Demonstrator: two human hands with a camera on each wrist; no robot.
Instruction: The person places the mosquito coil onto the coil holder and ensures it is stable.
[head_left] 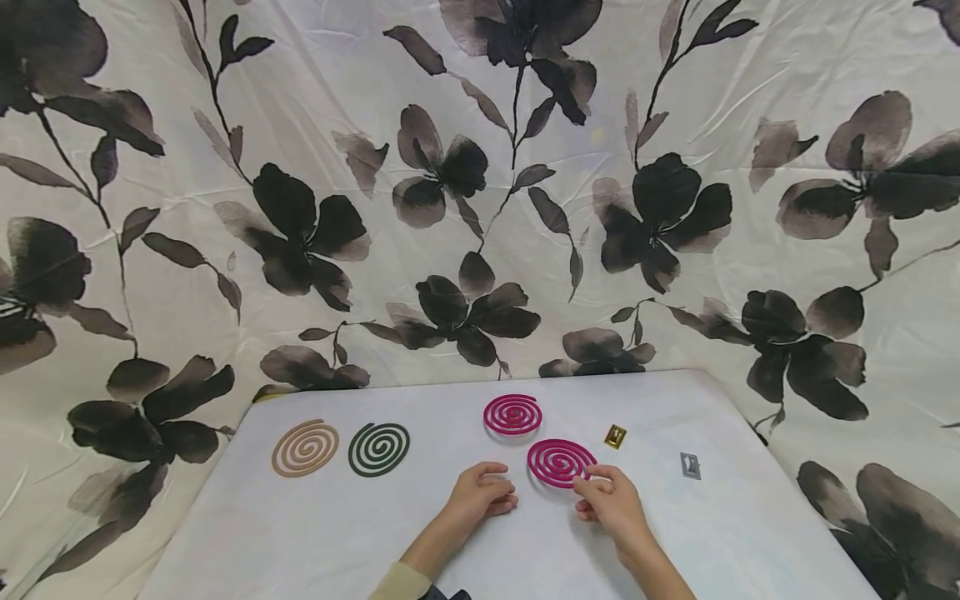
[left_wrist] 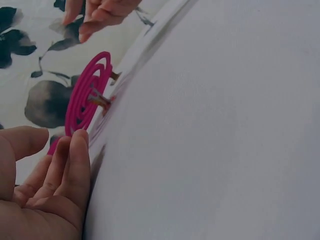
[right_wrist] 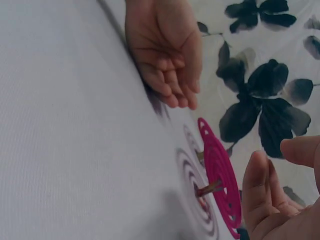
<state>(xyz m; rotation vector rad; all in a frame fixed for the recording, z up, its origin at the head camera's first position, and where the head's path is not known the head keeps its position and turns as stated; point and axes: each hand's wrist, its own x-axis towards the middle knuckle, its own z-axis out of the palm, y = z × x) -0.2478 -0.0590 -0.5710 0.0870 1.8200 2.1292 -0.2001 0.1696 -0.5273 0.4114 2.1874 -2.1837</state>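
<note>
Two magenta mosquito coils stand raised above the white table on small metal stands, the front coil (head_left: 561, 463) nearer me and the rear coil (head_left: 512, 414) behind it. A metal stand (right_wrist: 210, 188) shows under the front coil in the right wrist view. My right hand (head_left: 613, 504) is at the front coil's right edge; in the right wrist view its thumb and fingertips are apart, with nothing between them. Left of that coil, my left hand (head_left: 480, 497) hovers low over the table, fingers relaxed and holding nothing.
On the left lie a tan coil (head_left: 305, 448) and a dark green coil (head_left: 378, 450). A gold metal stand (head_left: 615, 436) and a silver metal piece (head_left: 691, 466) lie flat on the right. Floral cloth (head_left: 480, 208) hangs behind the white table (head_left: 300, 542).
</note>
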